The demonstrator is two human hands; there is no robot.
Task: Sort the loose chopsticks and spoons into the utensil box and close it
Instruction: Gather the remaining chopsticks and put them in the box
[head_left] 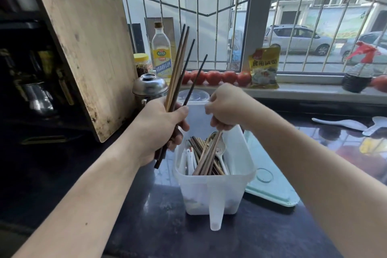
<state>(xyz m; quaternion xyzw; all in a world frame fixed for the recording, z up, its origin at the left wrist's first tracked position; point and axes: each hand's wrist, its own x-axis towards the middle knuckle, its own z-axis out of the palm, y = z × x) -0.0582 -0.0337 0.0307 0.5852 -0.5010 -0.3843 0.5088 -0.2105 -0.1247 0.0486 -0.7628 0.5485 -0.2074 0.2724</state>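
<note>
The left hand (pixel 161 130) grips a bundle (pixel 178 81) of chopsticks low on their length, tips fanned up and far; the right hand (pixel 227 109) pinches the top ends of a few pale sticks (pixel 209 154) that slant down into the box (pixel 215 186). The box stands open on the dark counter (pixel 146 226), near and centre, already holding chopsticks and white spoons; its lid (pixel 272 186) lies flat just right of it, partly behind the box.

Chopsticks are light, stiff and smooth, so a loose fan is likely to slip or splay; a hold nearer the middle, with the ends squared, should steady them; they probably must lie lengthwise and low or the lid will not seat. Two white spoons (pixel 341 123) lie on the counter far right, well apart from the box; they look hard and may chip if dropped, and the handle seems the place to hold.

A cutting board (pixel 83 48) leans at far left; a steel pot (pixel 149 86), a bottle (pixel 161 52) and tomatoes (pixel 213 77) stand behind; none blocks the box; the right forearm crosses over the lid.
</note>
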